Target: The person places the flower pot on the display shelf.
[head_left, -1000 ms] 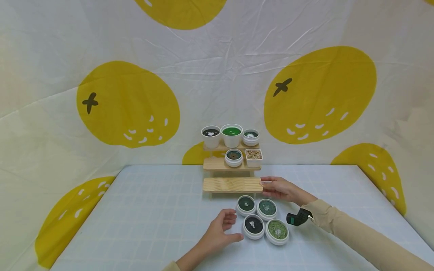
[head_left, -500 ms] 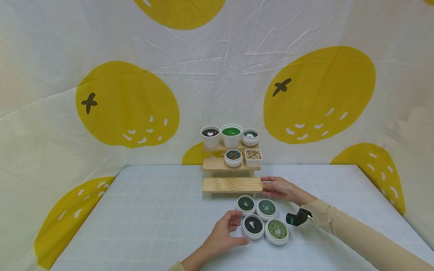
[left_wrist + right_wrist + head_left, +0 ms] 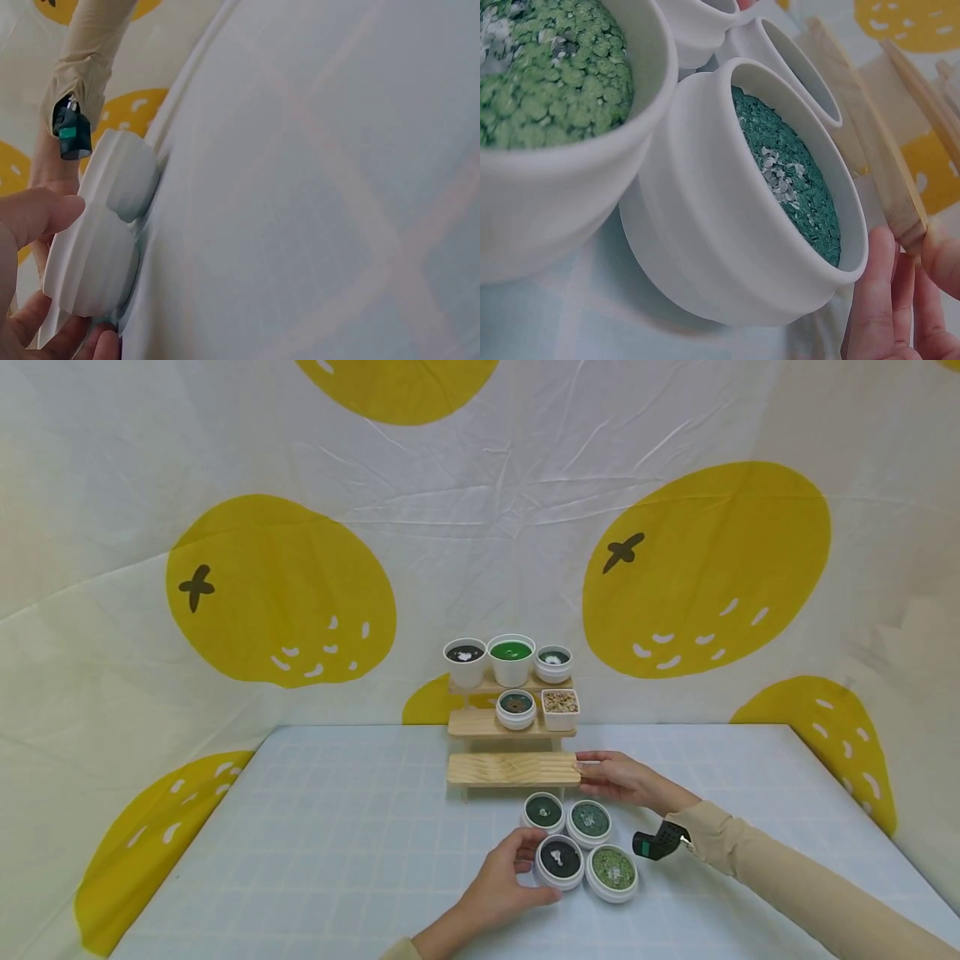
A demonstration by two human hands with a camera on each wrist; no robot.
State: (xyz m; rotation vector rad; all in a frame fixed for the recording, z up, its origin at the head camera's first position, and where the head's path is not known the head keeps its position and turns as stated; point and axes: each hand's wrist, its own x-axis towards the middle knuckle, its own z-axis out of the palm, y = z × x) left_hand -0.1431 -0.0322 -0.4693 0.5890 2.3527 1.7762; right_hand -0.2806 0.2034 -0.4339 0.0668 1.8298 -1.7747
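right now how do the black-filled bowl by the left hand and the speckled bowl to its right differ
The black-filled bowl has a near-black fill; the speckled bowl, a mottled green one. The left hand curves round the black-filled bowl; the speckled bowl stands clear of it. Both are white, round and upright on the table.

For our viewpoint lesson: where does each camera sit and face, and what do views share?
Head: on head, facing forward and down at white bowls, wooden stand; left grip, right grip show.
Left wrist: on wrist, at bowls side-on; left grip, right sleeve.
Right wrist: on wrist, at bowls, stand; right grip.
Head and right wrist share the stand.
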